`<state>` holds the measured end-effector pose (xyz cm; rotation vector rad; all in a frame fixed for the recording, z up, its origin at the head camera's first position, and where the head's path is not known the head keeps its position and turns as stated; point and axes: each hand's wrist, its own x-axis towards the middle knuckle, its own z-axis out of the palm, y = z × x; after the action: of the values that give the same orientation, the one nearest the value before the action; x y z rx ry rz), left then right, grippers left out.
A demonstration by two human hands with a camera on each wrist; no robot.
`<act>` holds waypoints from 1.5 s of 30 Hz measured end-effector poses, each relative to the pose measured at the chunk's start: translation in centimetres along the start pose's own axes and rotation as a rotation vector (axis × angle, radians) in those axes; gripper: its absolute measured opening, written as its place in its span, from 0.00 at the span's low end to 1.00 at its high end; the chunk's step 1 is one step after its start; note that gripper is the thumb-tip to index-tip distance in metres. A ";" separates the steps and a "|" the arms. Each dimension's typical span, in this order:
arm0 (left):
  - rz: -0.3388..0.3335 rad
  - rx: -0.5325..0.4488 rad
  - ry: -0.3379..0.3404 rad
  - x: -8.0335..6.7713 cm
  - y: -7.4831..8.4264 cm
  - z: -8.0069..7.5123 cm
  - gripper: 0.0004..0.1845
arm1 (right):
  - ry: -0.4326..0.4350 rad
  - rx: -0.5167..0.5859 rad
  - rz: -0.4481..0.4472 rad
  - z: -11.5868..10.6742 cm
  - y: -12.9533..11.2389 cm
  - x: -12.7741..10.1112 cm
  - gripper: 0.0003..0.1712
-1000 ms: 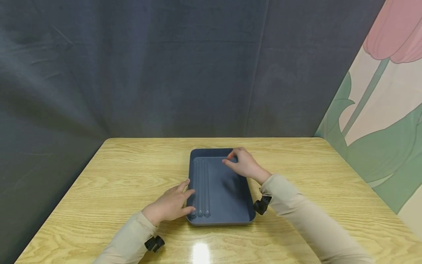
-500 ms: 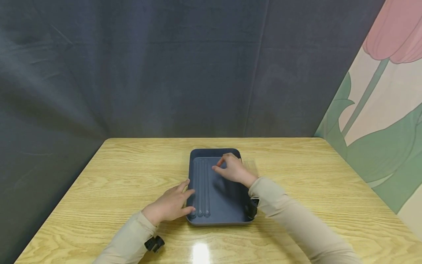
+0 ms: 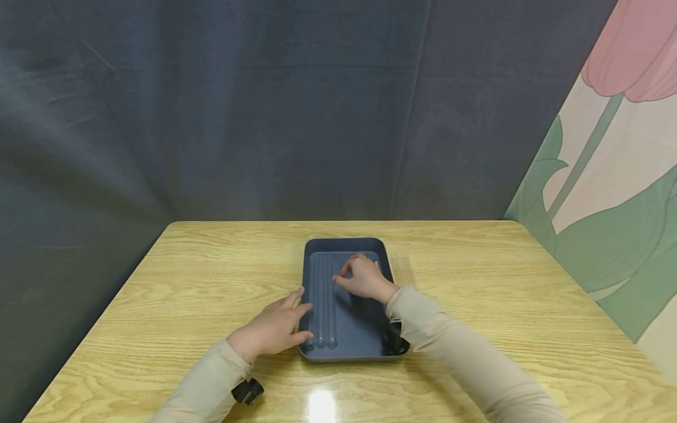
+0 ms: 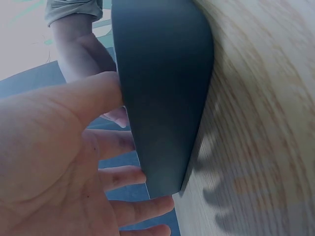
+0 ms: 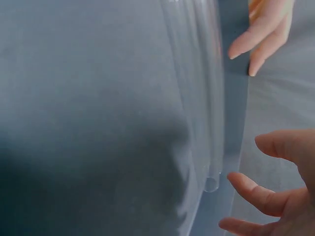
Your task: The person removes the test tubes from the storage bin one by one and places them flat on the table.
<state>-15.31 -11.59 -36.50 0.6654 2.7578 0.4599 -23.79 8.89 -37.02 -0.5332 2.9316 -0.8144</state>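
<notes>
Head view: a dark blue tray point(image 3: 349, 329) sits on the wooden surface point(image 3: 476, 264), its long axis running away from the person. Three clear glass tubes point(image 3: 322, 299) lie side by side along the tray's left wall, parallel to that axis, rounded ends nearest the person. The right hand point(image 3: 365, 279) hovers over the tray's far half, just right of the tubes, fingers loosely curled with their tips pointing left toward them; in the right wrist view the fingertips point(image 5: 246, 189) stand just beside the tubes point(image 5: 204, 98) without closing on any, so this hand holds nothing. The left hand point(image 3: 272, 329) rests on the surface at the tray's near left corner, fingers relaxed, thumb and forefinger against the outer wall point(image 4: 162, 98). The right hand is the nearer to the tubes' far ends, the left to their near ends.
</notes>
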 end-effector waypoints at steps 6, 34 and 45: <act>0.010 0.005 0.006 0.0 0.0 0.0 0.31 | -0.020 -0.035 0.004 0.8 0.0 0.0 0.15; 0.044 0.118 0.125 0.3 -0.3 0.4 0.31 | -0.107 -0.048 0.032 1.9 -0.1 0.3 0.21; 0.060 0.223 0.245 0.7 -0.4 0.6 0.30 | -0.109 -0.053 0.032 2.2 0.0 0.4 0.24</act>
<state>-15.89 -11.43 -37.37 0.7924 3.0587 0.2616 -23.82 7.68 -38.84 -0.5148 2.8615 -0.6831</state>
